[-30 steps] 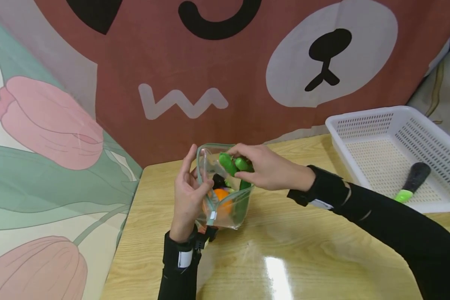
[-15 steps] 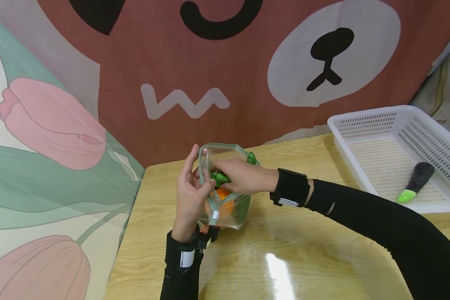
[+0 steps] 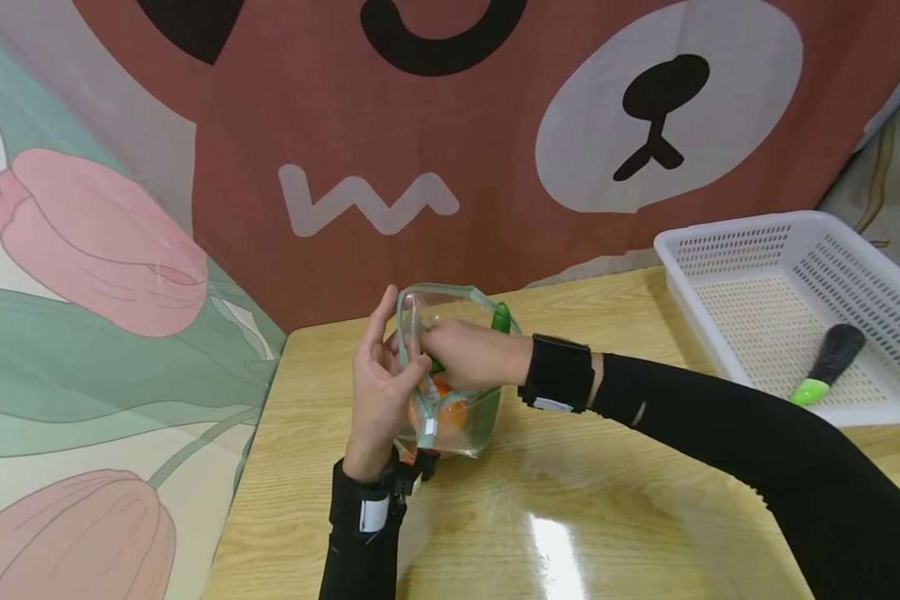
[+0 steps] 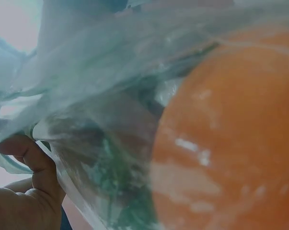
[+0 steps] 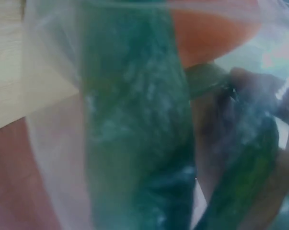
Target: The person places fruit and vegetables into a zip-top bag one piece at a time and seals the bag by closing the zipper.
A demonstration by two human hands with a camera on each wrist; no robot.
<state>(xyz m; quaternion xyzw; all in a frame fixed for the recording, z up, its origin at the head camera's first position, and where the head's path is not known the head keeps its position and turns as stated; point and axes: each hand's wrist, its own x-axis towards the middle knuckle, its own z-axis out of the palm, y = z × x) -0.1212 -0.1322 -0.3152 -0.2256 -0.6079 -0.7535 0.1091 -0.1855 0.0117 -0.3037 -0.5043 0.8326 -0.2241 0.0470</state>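
My left hand (image 3: 378, 375) holds the left rim of a clear zip bag (image 3: 480, 425) with green trim, thumb over the edge. The bag stands on the table with its mouth open. My right hand (image 3: 472, 354) is inside the mouth, fingers pointing down and left, gripping small green vegetables (image 3: 435, 365) that it mostly hides. A round orange fruit (image 3: 450, 408) lies at the bag's front and looms large in the left wrist view. A long green cucumber (image 5: 134, 120) stands along the bag's right side; its tip (image 3: 501, 317) rises above the rim.
A white perforated basket (image 3: 701, 312) stands on the right of the wooden table (image 3: 607, 500). A dark eggplant (image 3: 836, 354) with a bright green end lies in it. Printed cloths hang behind and on the left, close to the table edges.
My right hand has gone from the bag's right rim down and left into the bag, taking the small green vegetables with it. The left hand stays on the rim.
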